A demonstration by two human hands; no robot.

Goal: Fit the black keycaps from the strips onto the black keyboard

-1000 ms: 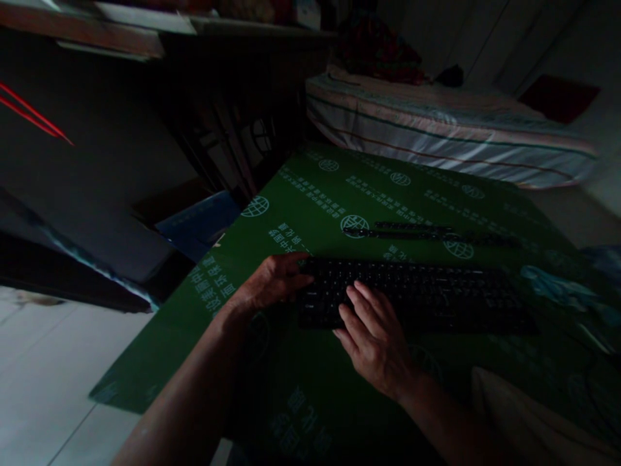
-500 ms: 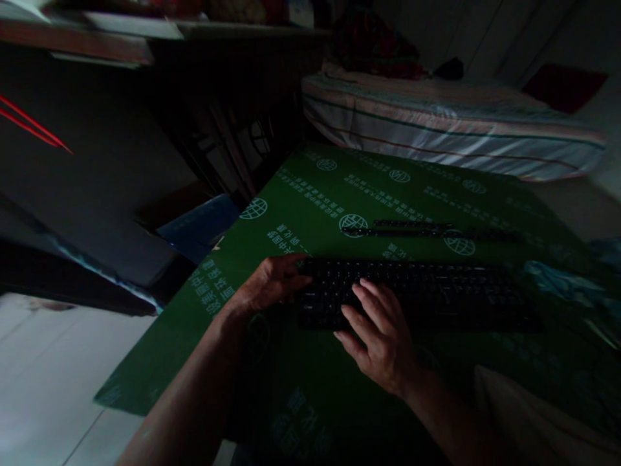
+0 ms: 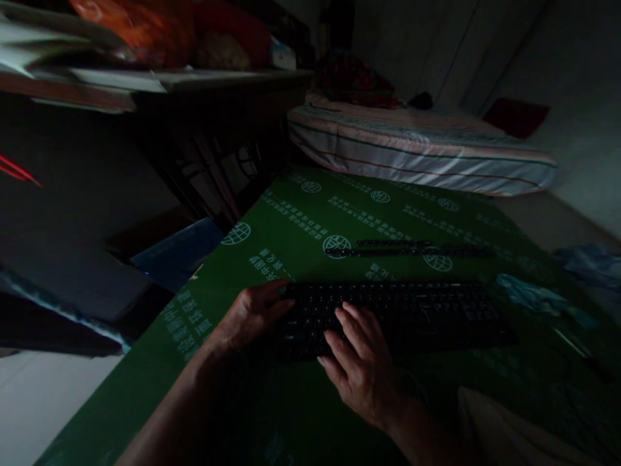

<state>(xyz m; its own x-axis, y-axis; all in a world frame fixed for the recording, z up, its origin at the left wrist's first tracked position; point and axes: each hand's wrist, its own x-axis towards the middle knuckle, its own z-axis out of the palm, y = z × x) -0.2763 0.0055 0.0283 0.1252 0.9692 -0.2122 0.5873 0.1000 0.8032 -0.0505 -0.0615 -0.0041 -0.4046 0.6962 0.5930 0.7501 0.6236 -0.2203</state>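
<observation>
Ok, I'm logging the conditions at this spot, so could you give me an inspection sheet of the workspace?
Surface: green tabletop, printed with pale globes and writing; dimly lit.
Main thing: black keyboard, lying flat.
Clutter: dark strips beyond the keyboard, too dark to identify; light blue cloth to its right.
Left hand: at the keyboard's left end; whether it grips cannot be told.
Right hand: open, fingers spread over the keys; any pressing cannot be told.
Cables: none clearly seen; the right side is very dark.
Surroundings: striped bed beyond the tabletop; orange bag on a raised surface at upper left.
</observation>
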